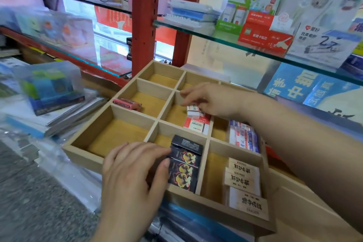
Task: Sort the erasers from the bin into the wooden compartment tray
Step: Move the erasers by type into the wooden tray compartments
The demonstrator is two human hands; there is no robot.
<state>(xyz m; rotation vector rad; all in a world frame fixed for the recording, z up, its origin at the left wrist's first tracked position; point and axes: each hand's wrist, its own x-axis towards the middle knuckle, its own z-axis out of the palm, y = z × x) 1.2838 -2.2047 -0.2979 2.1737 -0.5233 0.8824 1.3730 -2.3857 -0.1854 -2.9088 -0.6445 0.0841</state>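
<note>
The wooden compartment tray [94, 132] lies in front of me. My left hand [129, 175] touches the black erasers with orange print [184, 171] in the front middle compartment, thumb and fingertips against their left side. Over the centre compartment, my right hand [212, 98] pinches a white 2B eraser [193, 112], just above other red-and-white 2B erasers [197, 125]. A pink eraser [127, 103] leans in the middle left compartment. Beige erasers [242, 177] fill the front right compartment. Blue-and-white erasers [244, 136] lie in the right middle one. The bin is not visible.
Glass shelves [225, 40] with stationery boxes hang above the tray on red posts [143, 21]. A blue boxed item [51, 88] sits on stacked packets to the left. A wooden box edge [306, 208] lies at right, beneath my forearm.
</note>
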